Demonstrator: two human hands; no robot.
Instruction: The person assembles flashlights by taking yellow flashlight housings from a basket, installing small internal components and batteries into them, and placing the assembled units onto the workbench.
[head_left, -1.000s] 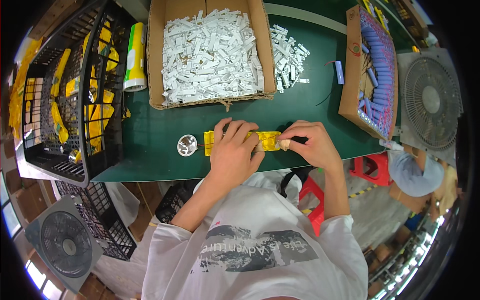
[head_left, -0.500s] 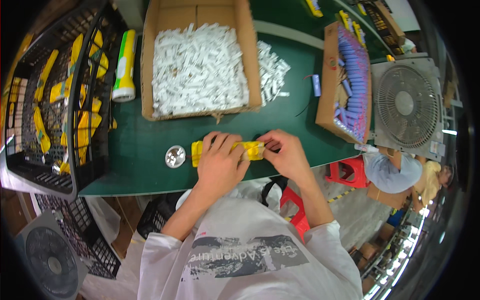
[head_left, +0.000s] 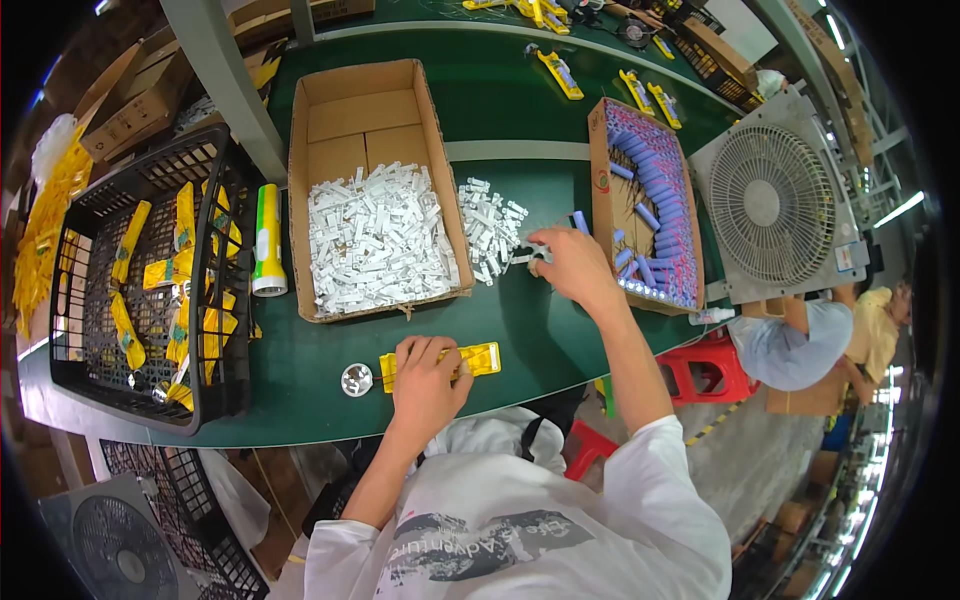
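Head view: your left hand [head_left: 425, 390] clamps the yellow casing [head_left: 485, 360] on the green table [head_left: 540, 335] beside the silver reflector [head_left: 356, 380], your right hand [head_left: 572, 262] at the loose white pieces [head_left: 490, 228], grip impossible to tell!

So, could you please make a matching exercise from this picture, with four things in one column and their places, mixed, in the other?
Things:
1. Left hand
2. Right hand
3. Round silver reflector
4. Yellow-green flashlight

Places:
A. Between the black crate and the open cardboard box of white parts
B. Over the yellow casing
C. At the loose white pile
D. Just left of the yellow casing

Pairs: 1-B, 2-C, 3-D, 4-A
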